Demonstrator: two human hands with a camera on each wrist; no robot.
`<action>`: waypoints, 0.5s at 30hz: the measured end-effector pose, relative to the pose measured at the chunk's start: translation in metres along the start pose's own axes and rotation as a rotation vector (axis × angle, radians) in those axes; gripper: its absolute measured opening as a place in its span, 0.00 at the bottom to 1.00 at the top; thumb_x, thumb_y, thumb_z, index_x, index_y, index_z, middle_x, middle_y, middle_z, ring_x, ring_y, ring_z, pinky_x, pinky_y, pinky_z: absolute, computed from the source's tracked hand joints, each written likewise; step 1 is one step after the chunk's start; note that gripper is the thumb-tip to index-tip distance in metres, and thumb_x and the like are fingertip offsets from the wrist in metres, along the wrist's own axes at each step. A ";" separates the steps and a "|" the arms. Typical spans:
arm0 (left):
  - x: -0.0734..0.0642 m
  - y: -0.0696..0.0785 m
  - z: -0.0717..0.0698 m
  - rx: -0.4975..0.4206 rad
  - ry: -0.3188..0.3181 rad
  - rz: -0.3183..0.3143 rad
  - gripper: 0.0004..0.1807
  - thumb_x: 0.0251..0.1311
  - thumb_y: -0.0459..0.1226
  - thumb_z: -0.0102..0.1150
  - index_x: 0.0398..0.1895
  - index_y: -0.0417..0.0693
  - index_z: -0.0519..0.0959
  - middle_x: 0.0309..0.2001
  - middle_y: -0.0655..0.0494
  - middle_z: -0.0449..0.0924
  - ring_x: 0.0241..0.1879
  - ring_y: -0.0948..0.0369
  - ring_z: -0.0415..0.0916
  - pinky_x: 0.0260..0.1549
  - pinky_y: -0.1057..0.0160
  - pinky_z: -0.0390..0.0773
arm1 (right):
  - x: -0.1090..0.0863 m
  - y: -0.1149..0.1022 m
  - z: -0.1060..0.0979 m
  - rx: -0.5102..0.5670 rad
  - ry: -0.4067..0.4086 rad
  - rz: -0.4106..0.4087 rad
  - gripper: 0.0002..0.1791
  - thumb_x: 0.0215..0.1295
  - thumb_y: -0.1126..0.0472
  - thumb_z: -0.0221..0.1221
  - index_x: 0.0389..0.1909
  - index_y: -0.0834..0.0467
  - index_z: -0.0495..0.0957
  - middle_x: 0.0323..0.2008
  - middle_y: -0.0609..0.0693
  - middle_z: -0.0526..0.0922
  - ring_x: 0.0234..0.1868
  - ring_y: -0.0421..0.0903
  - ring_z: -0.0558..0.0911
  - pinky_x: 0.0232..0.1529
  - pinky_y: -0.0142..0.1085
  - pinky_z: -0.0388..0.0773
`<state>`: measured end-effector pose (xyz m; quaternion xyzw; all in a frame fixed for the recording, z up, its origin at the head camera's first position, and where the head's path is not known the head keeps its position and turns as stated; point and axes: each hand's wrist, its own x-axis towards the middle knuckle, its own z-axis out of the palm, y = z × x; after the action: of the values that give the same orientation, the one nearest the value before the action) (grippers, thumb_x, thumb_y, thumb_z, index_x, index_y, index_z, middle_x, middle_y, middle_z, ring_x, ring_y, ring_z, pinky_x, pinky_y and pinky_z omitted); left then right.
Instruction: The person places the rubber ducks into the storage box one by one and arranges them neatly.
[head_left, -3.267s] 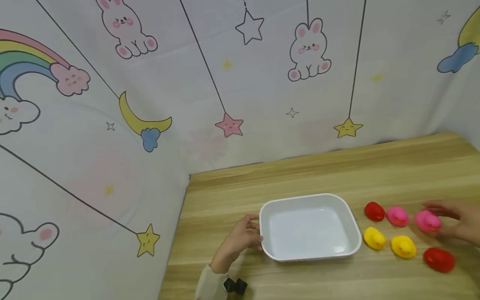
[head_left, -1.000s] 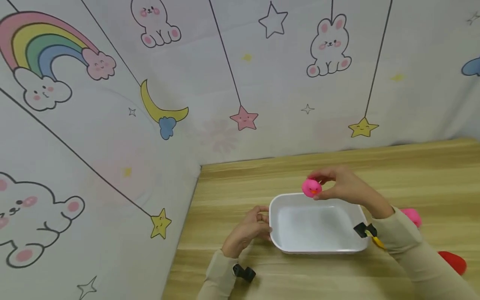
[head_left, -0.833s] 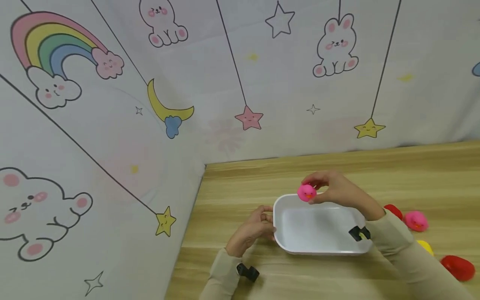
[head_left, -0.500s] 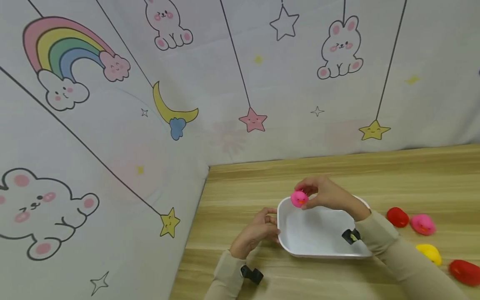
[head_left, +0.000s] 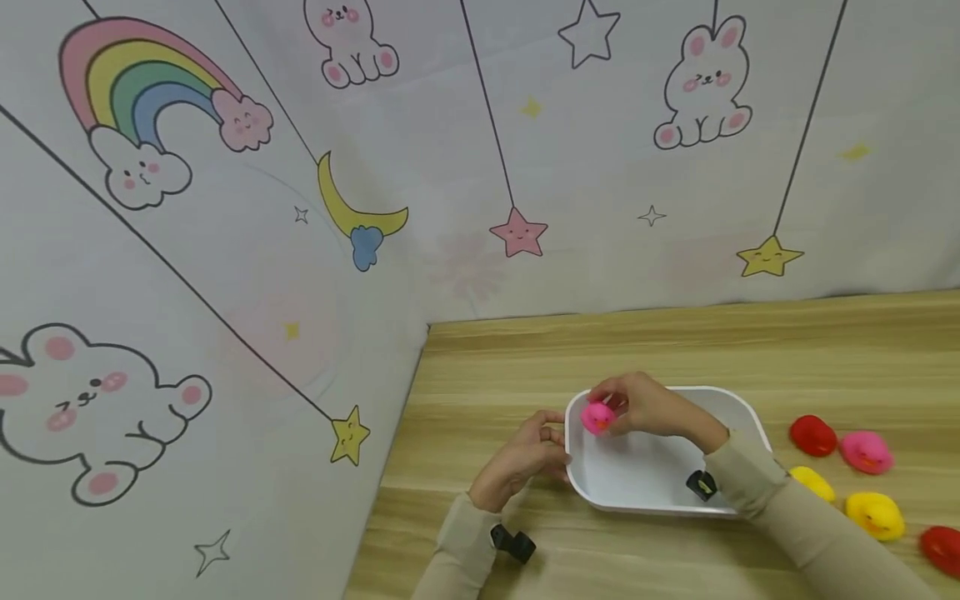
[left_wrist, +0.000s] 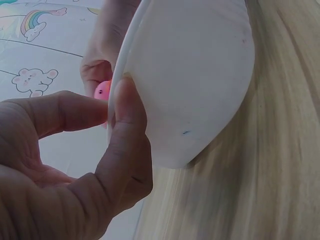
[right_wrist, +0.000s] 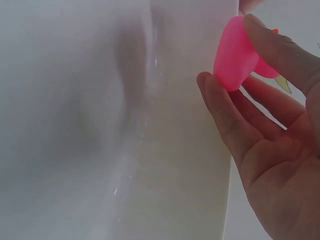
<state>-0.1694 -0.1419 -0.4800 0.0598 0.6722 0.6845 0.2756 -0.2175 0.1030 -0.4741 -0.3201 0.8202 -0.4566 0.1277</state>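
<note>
Gripping 1 pink duck (head_left: 597, 418) with the right hand (head_left: 651, 406), with thumb against 1 side and bent fingers (right_wrist: 227, 115) against the other, parted only by the body of the toy. Located, in the head view, within the outline of the white tray (head_left: 637, 483), near its left end and just across the rim from the left hand (head_left: 521, 462). Showing an orange bill on the near side. Unable to confirm contact between duck and tray floor.

With the left hand, pinching the tray rim at the left end, with thumb and fingers closed down to the thickness of the wall in the left wrist view.

On the worktop (head_left: 585, 350), outside the tray and to the right of the right fingers: 5 loose toys. Recorded in the farther row: 1 red toy (head_left: 813, 436), just beside another pink duck (head_left: 867, 452). Recorded in the nearer row: 2 yellow ducks (head_left: 875, 517), 1 of them partly hidden by the right sleeve (head_left: 750, 475), and 1 more red toy (head_left: 943, 550), farthest from the fingers and cut by the frame edge.

Worn behind the fingers: 1 black device (head_left: 513, 543) at each wrist. Hung beyond the fingers: white cloth (head_left: 600, 167) printed with rabbits, stars, a rainbow and a moon.
</note>
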 end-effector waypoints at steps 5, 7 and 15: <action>0.001 -0.002 0.002 -0.012 0.000 0.007 0.34 0.48 0.17 0.54 0.63 0.29 0.61 0.36 0.47 0.71 0.23 0.59 0.76 0.23 0.67 0.86 | -0.003 0.006 0.005 -0.091 -0.002 -0.050 0.24 0.46 0.72 0.71 0.48 0.69 0.82 0.37 0.48 0.84 0.37 0.43 0.81 0.39 0.34 0.84; 0.001 -0.001 0.003 -0.009 0.006 0.007 0.34 0.48 0.17 0.54 0.63 0.30 0.61 0.36 0.47 0.71 0.23 0.59 0.75 0.23 0.67 0.86 | -0.002 0.008 0.007 -0.123 -0.005 -0.066 0.21 0.43 0.72 0.72 0.43 0.65 0.83 0.33 0.45 0.82 0.34 0.41 0.79 0.36 0.33 0.83; 0.000 0.000 0.003 0.001 0.024 -0.007 0.33 0.47 0.17 0.55 0.62 0.30 0.64 0.35 0.47 0.71 0.24 0.59 0.75 0.21 0.68 0.85 | -0.001 0.012 0.015 -0.253 -0.020 -0.062 0.20 0.37 0.68 0.77 0.35 0.55 0.83 0.28 0.37 0.78 0.28 0.36 0.73 0.28 0.30 0.75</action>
<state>-0.1681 -0.1395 -0.4798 0.0492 0.6760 0.6839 0.2699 -0.2143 0.0986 -0.4923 -0.3635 0.8596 -0.3500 0.0801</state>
